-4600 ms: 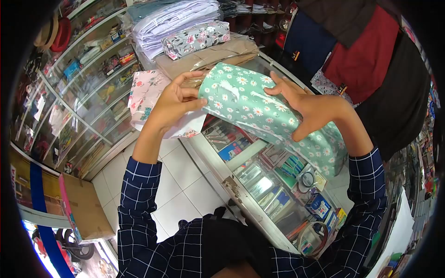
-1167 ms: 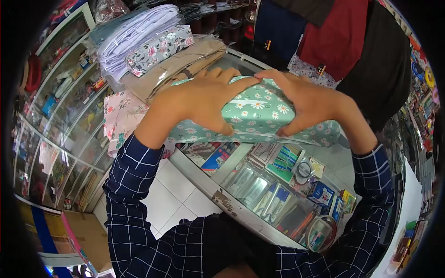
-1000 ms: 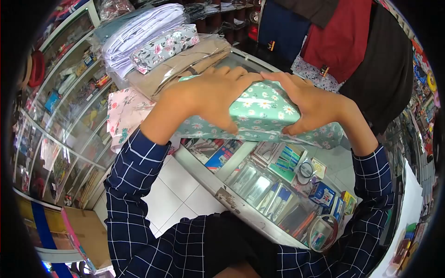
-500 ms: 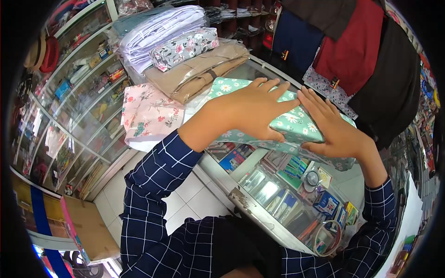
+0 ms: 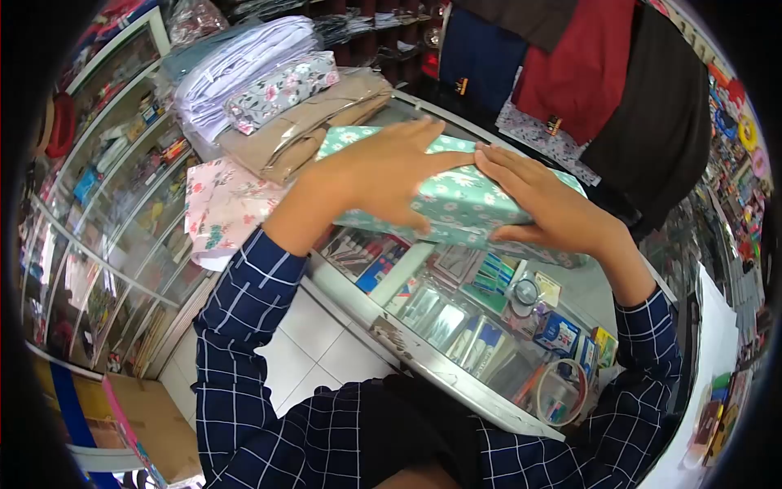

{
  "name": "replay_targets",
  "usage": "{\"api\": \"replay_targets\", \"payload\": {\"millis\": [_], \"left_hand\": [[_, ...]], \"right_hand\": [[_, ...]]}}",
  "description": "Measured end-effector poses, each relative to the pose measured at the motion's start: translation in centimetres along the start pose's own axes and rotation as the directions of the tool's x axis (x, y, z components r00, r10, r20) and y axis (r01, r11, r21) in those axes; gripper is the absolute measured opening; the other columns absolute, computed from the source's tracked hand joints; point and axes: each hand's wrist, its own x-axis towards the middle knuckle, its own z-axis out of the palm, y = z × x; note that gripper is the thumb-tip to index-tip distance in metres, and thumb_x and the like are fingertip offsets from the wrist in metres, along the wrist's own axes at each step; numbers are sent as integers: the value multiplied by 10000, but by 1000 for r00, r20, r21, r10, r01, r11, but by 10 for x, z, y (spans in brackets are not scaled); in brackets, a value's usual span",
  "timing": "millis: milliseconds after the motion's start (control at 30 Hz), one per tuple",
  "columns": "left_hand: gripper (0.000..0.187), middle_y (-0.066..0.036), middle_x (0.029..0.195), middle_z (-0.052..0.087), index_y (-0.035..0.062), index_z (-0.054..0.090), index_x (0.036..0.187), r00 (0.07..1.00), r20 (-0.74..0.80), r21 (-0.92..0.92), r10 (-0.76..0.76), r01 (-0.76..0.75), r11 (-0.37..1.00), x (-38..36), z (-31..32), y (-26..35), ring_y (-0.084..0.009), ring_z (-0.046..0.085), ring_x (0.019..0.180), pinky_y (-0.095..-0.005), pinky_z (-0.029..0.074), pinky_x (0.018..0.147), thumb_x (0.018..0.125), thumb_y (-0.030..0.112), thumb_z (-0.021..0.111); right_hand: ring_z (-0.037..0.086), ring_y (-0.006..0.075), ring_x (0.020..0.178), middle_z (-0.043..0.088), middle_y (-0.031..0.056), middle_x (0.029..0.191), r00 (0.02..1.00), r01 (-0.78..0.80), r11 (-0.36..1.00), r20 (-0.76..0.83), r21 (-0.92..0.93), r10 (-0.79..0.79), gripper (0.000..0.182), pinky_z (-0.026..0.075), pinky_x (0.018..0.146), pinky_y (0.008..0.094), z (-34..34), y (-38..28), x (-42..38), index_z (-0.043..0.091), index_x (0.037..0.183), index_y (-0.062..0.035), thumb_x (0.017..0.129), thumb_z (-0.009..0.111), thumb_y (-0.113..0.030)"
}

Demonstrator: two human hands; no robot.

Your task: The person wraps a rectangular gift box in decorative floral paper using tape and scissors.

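Observation:
A box-shaped parcel in green daisy-print wrapping paper [image 5: 456,196] lies across the glass counter, under both hands. My left hand [image 5: 383,171] rests on its left part, fingers spread over the top and the thumb down on the front side. On the right part lies my right hand [image 5: 550,200], palm down, its fingers stretched along the top edge and its thumb against the front. The fingertips of the right hand come close to the left hand's thumb side. Part of the parcel's top is hidden beneath the hands. Neither hand is closed around anything.
Left of the parcel lie pink floral paper [image 5: 224,204], a packet of brown clothing [image 5: 354,102], a grey floral wrapped box [image 5: 285,88] and folded white clothing [image 5: 244,61]. A clear tape roll [image 5: 540,399] sits near the counter's front edge. Dark and red cloths [image 5: 574,73] hang behind.
The whole view has shifted, so the counter goods appear further left. My left hand has slid slightly over the parcel's top; both hands stay on the paper.

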Motion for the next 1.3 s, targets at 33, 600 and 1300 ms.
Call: {"api": "replay_targets", "payload": {"millis": [33, 600, 1300], "left_hand": [[973, -273, 1453, 338, 207, 348, 1458, 999, 42, -8, -3, 4, 1000, 3, -4, -1, -433, 316, 1353, -486, 267, 1114, 617, 376, 808], [1010, -253, 1399, 402, 295, 345, 1462, 1000, -11, 5, 24, -24, 1000, 21, 9, 3, -466, 392, 1260, -519, 312, 1062, 574, 382, 820], [972, -260, 1435, 352, 286, 349, 1458, 978, 37, -70, 204, -201, 977, 67, 14, 47, -458, 339, 1318, -528, 279, 1100, 610, 354, 820]], "right_hand": [[283, 371, 1392, 277, 223, 1505, 1000, 4, 1000, -3, -9, -4, 937, 270, 1126, 437, 0, -1, -1, 243, 1484, -20, 772, 735, -378], [443, 367, 1293, 391, 224, 1438, 898, -439, 882, 118, 173, 424, 898, 374, 1070, 414, -26, 8, -102, 173, 1486, -92, 802, 746, -191], [567, 76, 935, 600, 8, 966, 446, -478, 311, -78, 822, 892, 513, 458, 828, 224, -28, -76, -183, 536, 1266, -3, 793, 734, 9]]}}
